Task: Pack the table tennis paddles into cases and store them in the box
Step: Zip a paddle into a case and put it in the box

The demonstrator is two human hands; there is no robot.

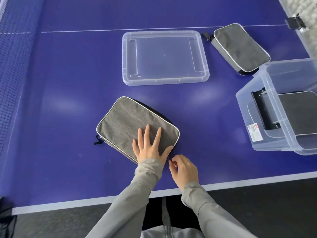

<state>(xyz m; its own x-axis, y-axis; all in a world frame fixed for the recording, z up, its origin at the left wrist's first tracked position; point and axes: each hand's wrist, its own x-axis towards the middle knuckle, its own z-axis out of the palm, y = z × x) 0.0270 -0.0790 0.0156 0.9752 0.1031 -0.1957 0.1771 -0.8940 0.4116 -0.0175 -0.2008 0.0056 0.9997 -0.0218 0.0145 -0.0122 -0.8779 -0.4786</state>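
Note:
A grey paddle case (pixel 127 121) with white piping lies flat on the blue table near its front edge. My left hand (pixel 151 146) presses on the case's near right corner with fingers spread and straight. My right hand (pixel 183 169) pinches the small zipper pull (pixel 169 160) at that corner's edge. A second grey case (pixel 240 46) lies at the back right. A clear plastic box (pixel 253 103) stands at the right with another case (pixel 300 112) inside. No paddle shows.
The box's clear lid (pixel 130 55) lies upside down in the middle of the table. The net (pixel 15 69) runs along the left side. The table's white front edge (pixel 103 200) is close to my body. A net clamp (pixel 295 23) sits at the far right.

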